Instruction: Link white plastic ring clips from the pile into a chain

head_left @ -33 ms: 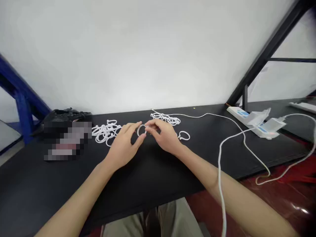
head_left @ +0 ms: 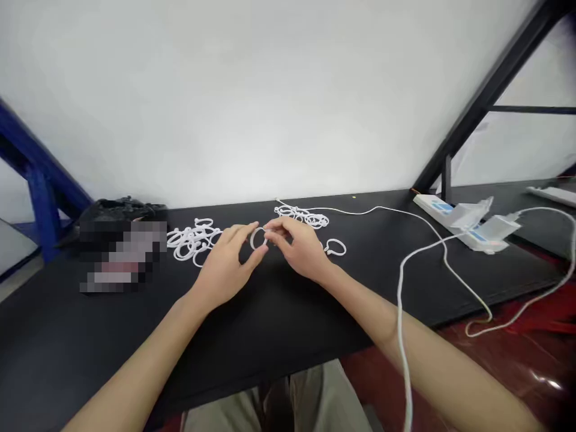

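Note:
A thin white curtain ring (head_left: pixel 252 241) stands on edge between my hands, above the dark table. My left hand (head_left: pixel 222 263) bends round its left side, fingertips at the top and thumb at the bottom. Thumb and fingers of my right hand (head_left: pixel 300 247) pinch the ring's right side, hiding that part. A loose pile of similar white rings (head_left: pixel 191 241) lies beyond my left hand, partly covered by it. Behind my right hand is another group of rings (head_left: pixel 315 219). One separate ring (head_left: pixel 335 240) rests just right of that hand.
A white cable (head_left: pixel 402 306) crosses over my right forearm and runs to a white power strip (head_left: pixel 488 237) with raised covers. Crumpled black plastic (head_left: pixel 119 209) and a pixelated object (head_left: pixel 126 258) are at left. The black table (head_left: pixel 279 324) meets a pale wall (head_left: pixel 270 108).

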A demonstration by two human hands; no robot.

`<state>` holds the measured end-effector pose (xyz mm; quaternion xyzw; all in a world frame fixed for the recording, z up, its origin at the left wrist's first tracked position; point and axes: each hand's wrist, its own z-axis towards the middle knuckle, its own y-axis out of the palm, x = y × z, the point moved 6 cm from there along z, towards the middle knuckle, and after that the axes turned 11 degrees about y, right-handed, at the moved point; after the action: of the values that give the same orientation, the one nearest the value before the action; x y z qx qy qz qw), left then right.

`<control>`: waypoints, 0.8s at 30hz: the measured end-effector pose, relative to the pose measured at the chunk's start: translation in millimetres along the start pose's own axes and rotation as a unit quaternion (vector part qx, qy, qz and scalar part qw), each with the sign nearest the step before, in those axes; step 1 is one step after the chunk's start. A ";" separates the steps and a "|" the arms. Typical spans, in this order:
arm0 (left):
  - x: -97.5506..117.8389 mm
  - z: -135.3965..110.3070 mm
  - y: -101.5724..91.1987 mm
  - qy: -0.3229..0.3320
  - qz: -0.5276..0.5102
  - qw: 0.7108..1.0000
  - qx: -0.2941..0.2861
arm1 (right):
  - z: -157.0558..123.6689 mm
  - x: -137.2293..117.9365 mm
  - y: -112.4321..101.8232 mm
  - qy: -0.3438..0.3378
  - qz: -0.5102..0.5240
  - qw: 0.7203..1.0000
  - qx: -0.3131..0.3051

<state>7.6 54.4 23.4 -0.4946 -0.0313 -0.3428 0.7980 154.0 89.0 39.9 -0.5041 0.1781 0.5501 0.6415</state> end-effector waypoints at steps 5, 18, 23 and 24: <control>-0.2 -1.2 2.8 0.033 0.030 0.999 -0.003 | -0.1 -0.2 3.0 0.009 -0.002 1.000 -0.015; 7.1 -1.4 3.3 0.043 0.003 0.999 -0.017 | -0.3 1.2 6.4 0.028 0.021 0.998 -0.042; -21.9 4.6 -26.9 0.001 0.107 0.990 0.088 | 2.6 13.4 -1.6 0.070 -0.054 0.996 0.012; -37.1 5.5 -36.4 -0.041 0.140 0.984 0.107 | 3.6 16.3 -4.0 0.075 -0.087 0.993 0.023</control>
<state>-40.1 68.0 39.7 -0.4197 -0.0310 -0.2016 0.8844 161.8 101.1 30.5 -0.5424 0.1941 0.4485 0.6834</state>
